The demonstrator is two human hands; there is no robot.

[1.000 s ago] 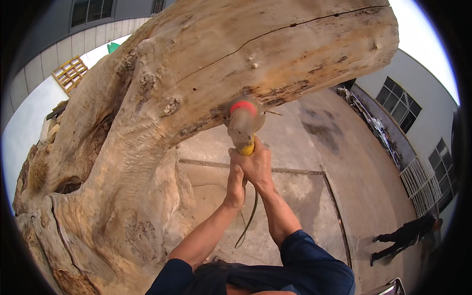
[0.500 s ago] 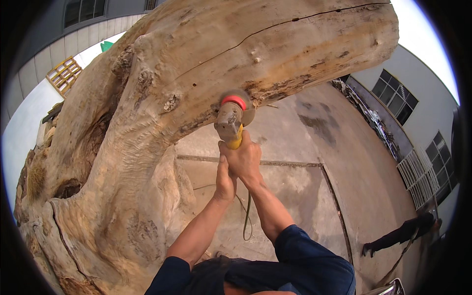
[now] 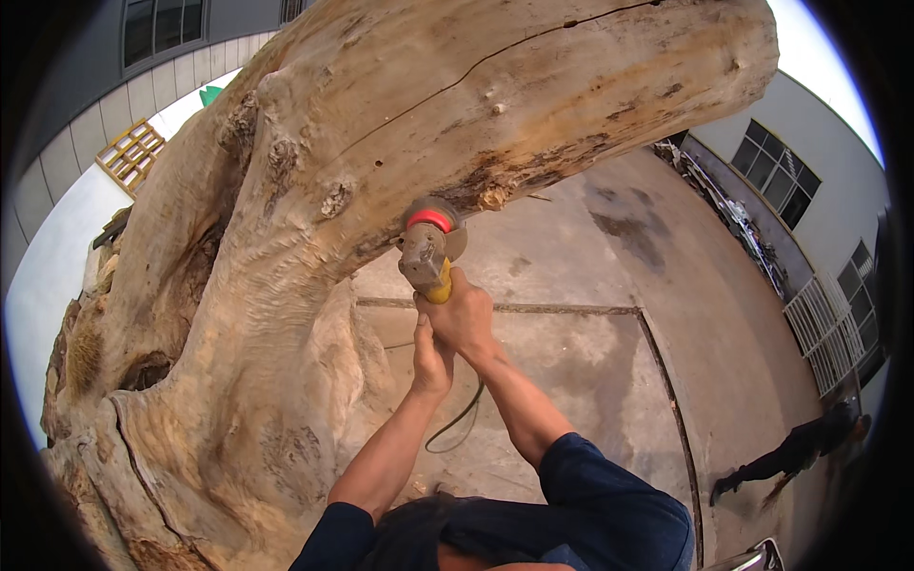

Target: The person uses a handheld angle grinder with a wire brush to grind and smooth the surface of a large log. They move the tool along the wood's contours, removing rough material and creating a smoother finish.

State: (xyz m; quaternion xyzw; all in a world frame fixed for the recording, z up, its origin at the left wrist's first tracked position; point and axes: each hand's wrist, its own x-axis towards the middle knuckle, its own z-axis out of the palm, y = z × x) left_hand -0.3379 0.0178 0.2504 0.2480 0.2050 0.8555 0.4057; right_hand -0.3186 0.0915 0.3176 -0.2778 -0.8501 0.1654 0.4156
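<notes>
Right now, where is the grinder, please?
The grinder is just left of centre in the head view, in the person's right hand, by the large log.

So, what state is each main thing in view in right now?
Trunk: cracked lengthwise
Grinder: held, its disc at the trunk's lower edge; spin unclear
Right hand: closed around the grinder
Left hand: against the right hand, fingers mostly hidden
Cord: slack, curved
Floor: stained in patches

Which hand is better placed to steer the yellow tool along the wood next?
Probably the right hand: it's wrapped around the yellow tool, closer to the wood. The left hand sits lower, partly hidden.
</notes>
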